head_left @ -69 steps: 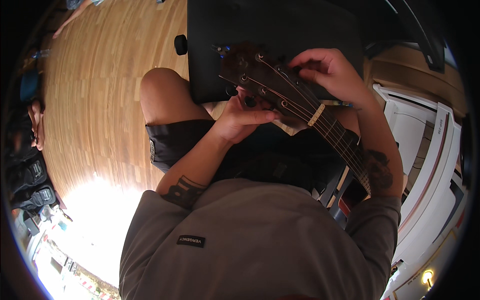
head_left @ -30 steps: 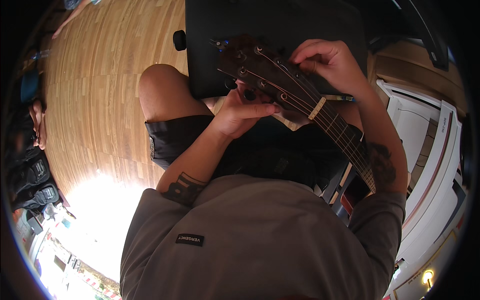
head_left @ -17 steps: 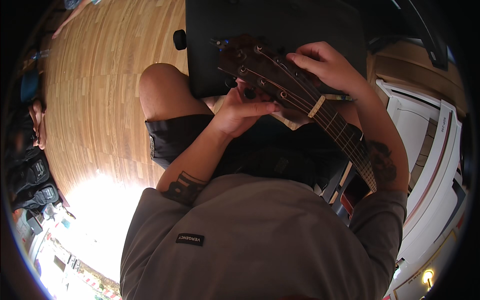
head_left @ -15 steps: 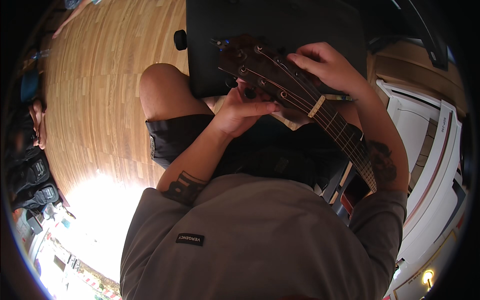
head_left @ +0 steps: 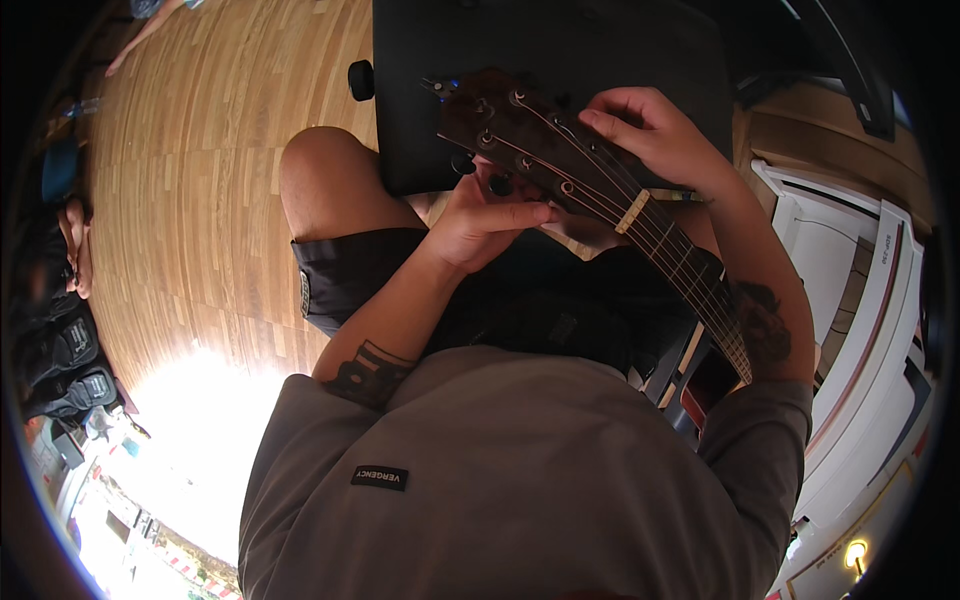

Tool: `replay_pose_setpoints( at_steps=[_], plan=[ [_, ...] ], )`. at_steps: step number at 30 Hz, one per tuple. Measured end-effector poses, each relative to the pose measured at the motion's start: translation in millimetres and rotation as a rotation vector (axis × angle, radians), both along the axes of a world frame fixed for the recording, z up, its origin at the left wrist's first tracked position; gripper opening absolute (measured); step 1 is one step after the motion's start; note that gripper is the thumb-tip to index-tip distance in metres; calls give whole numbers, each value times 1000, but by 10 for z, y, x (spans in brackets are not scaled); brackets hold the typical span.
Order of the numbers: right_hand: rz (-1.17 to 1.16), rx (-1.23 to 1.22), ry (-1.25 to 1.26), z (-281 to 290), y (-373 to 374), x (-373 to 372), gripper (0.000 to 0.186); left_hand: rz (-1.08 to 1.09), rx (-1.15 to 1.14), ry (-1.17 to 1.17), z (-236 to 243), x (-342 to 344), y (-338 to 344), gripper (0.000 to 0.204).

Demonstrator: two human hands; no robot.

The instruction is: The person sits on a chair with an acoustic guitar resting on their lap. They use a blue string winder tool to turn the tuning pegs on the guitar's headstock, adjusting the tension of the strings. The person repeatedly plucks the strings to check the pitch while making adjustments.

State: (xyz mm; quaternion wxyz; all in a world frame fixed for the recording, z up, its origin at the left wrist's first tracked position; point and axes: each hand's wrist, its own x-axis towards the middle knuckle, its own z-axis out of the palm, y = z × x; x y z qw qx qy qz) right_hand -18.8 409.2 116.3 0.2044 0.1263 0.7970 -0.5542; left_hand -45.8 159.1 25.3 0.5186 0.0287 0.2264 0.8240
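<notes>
A guitar headstock (head_left: 517,135) with several tuning pegs and strings lies diagonally before me, its neck (head_left: 668,255) running down to the right. A small clip-on device (head_left: 440,88) with blue lights sits at its tip. My left hand (head_left: 483,222) is closed round the headstock's lower edge from beneath, thumb stretched along it. My right hand (head_left: 650,135) is at the upper edge, fingers curled and thumb against what looks like a tuning peg, partly hidden by the hand.
Behind the headstock is a black padded surface (head_left: 470,35). A wooden floor (head_left: 200,170) spreads to the left, with people's limbs (head_left: 75,250) and black bags (head_left: 70,370) at the edge. A white keyboard-like cabinet (head_left: 855,340) stands at right, a black frame (head_left: 850,70) above it.
My right hand has shifted along the headstock's upper edge, its fingers curling differently and the thumb now uppermost at the pegs. My left hand and the guitar have moved only slightly.
</notes>
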Motion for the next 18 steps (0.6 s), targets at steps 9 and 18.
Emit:
replay_pose_setpoints(
  at_steps=[9,18],
  plan=[
    [26,-115,31,-28,60,9,22,2,4,2,30,-2,-9,54],
    [110,-219,95,-104,118,-15,19,0,9,-3,18,-8,-12,57]
  ],
)
